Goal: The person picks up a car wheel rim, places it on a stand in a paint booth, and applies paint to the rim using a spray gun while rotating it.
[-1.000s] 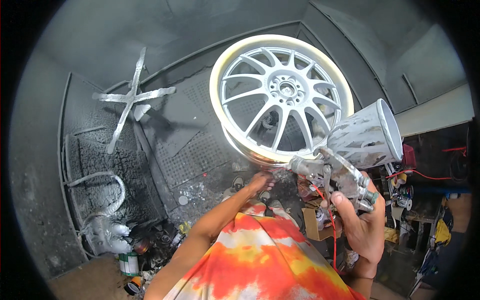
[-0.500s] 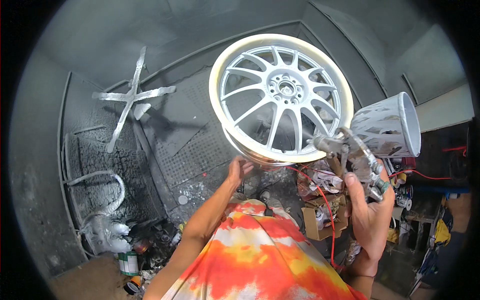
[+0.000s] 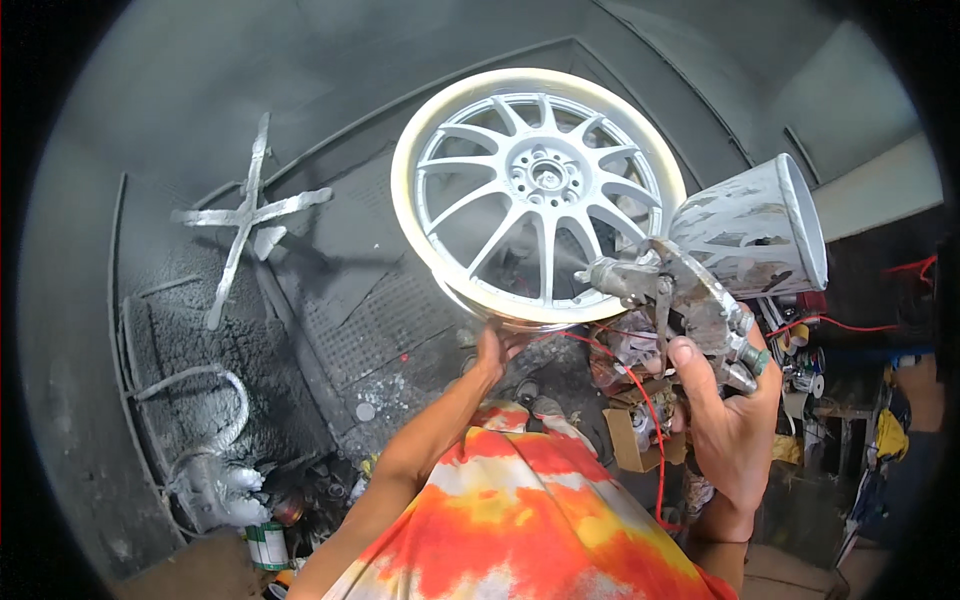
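Observation:
A pale silver multi-spoke car wheel rim with a cream-tinted outer lip fills the upper middle, facing up. My right hand is wrapped round a paint-crusted spray gun. Its nozzle points left over the rim's lower right spokes, where a faint mist shows. Attached to the gun, a white, paint-streaked cup tilts to the right. Below the rim's near edge is my left hand, fingers stretched out beside the shiny barrel; whether they touch it is hard to tell.
A cross-shaped, paint-coated stand is at the left. From the gun's side a red hose hangs past an open cardboard box. Cans and clutter lie at lower left, near a green-and-white can. Shelves with supplies stand at right.
The view has shifted, so the rim appears farther left. My right hand has moved the spray gun left and slightly down across the spokes. My left hand has shifted right along the near edge.

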The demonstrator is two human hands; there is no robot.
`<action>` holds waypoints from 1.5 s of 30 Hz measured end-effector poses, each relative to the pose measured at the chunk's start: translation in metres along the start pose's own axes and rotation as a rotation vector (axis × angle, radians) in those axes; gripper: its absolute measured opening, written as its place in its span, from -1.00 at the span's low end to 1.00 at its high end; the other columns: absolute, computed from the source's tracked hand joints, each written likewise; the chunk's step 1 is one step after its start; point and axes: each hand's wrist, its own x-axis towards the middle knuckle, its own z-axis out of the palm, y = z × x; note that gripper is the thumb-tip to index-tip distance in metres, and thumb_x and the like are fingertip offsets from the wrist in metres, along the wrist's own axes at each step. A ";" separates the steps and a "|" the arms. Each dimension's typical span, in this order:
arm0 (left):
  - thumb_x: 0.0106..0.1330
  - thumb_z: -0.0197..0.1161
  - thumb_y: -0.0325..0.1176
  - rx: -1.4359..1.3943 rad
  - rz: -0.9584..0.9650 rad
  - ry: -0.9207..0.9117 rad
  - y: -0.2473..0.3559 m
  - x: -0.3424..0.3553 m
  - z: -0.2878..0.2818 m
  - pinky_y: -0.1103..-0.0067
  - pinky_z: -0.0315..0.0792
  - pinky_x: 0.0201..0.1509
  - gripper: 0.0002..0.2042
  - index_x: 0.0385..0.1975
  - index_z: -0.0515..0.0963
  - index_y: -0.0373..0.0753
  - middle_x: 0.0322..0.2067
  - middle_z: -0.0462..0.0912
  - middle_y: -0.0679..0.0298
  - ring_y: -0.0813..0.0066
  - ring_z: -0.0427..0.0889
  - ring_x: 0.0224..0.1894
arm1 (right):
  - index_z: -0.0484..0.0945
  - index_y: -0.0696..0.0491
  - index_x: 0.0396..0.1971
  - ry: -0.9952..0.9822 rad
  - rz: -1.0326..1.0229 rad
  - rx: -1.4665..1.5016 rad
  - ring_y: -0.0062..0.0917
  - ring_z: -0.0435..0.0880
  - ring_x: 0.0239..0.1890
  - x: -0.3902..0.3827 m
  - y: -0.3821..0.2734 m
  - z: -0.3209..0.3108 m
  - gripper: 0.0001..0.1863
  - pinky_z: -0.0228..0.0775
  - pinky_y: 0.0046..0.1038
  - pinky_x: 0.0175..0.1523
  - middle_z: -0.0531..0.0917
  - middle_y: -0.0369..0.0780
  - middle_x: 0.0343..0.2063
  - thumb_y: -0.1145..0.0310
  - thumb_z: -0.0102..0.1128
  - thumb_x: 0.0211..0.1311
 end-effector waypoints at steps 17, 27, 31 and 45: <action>0.62 -0.28 -0.01 -0.041 0.009 0.050 0.003 -0.005 0.010 0.03 0.49 0.40 -0.42 0.35 0.24 -0.41 0.21 0.49 -0.14 -0.06 0.62 0.19 | 0.61 0.14 0.08 0.446 -0.028 -0.157 -0.78 0.38 -0.67 0.044 0.053 -0.059 -0.71 0.22 -0.58 -0.59 0.60 -0.36 -0.49 0.29 0.26 0.52; 0.62 -0.29 -0.03 -0.009 0.033 -0.087 0.003 0.012 -0.020 0.07 0.56 0.32 -0.45 0.25 0.38 -0.39 0.07 0.63 -0.01 0.03 0.68 0.08 | 0.61 0.16 0.06 0.371 -0.091 -0.085 -0.77 0.39 -0.69 0.069 0.048 -0.049 -0.70 0.23 -0.59 -0.61 0.61 -0.35 -0.50 0.27 0.26 0.52; 0.65 -0.31 0.01 -0.128 0.077 -0.337 0.017 0.041 -0.084 0.14 0.63 0.19 -0.45 0.11 0.48 -0.35 -0.15 0.67 0.11 0.24 0.71 -0.15 | 0.61 0.18 0.06 0.401 -0.134 -0.148 -0.76 0.40 -0.70 0.080 0.049 -0.053 -0.65 0.24 -0.58 -0.61 0.61 -0.33 -0.53 0.23 0.30 0.50; 0.59 -0.19 0.21 0.199 0.259 0.166 0.130 0.055 -0.075 0.51 0.46 -0.36 -0.44 -0.03 0.55 -0.18 -0.38 0.56 0.38 0.56 0.50 -0.41 | 0.62 0.14 0.09 0.393 -0.083 -0.061 -0.76 0.40 -0.70 0.083 0.056 -0.061 -0.66 0.24 -0.61 -0.63 0.65 -0.30 -0.48 0.22 0.26 0.52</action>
